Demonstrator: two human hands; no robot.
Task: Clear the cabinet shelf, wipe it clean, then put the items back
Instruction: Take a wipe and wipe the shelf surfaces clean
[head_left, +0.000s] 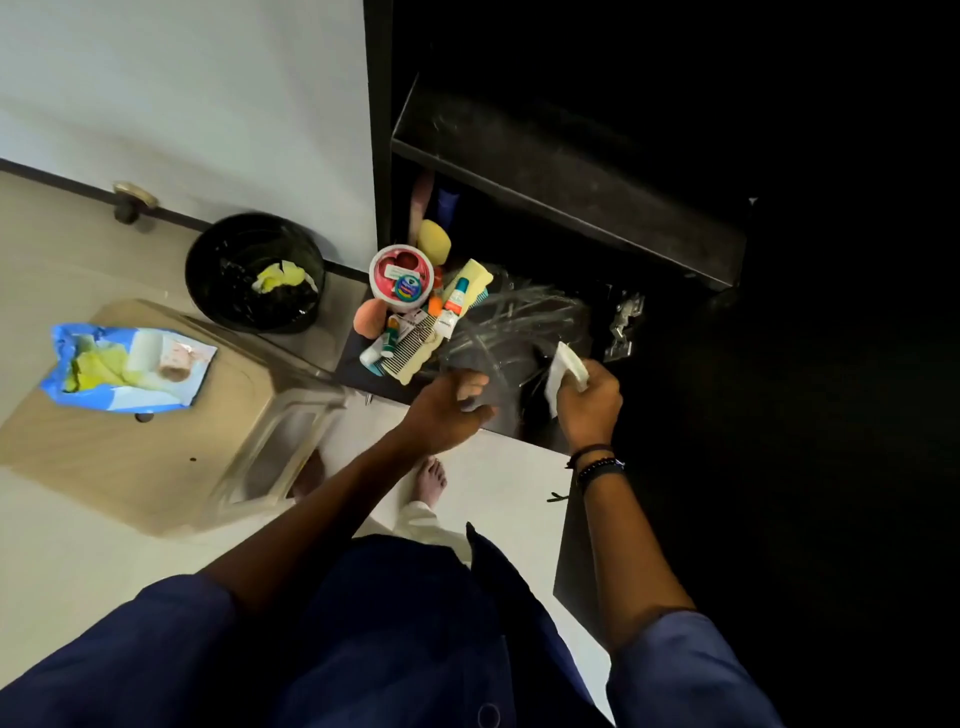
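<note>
A dark cabinet stands open with a bare upper shelf (566, 171). On the lower shelf (358, 364) lies a heap of toiletries: a round red-lidded tub (401, 276), a cream comb (415, 345), small tubes and sponges. A clear plastic container (511, 325), blurred by motion, sits beside the heap. My left hand (449, 410) grips its near rim. My right hand (589, 402) is closed on a white wipe (563, 371) at the container's right side.
A black waste bin (254, 273) with crumpled yellow paper stands on the floor left of the cabinet. A beige stool (156, 426) carries a blue wipes pack (124, 366). My bare foot (431, 480) is below the shelf. The cabinet door (831, 415) hangs open at right.
</note>
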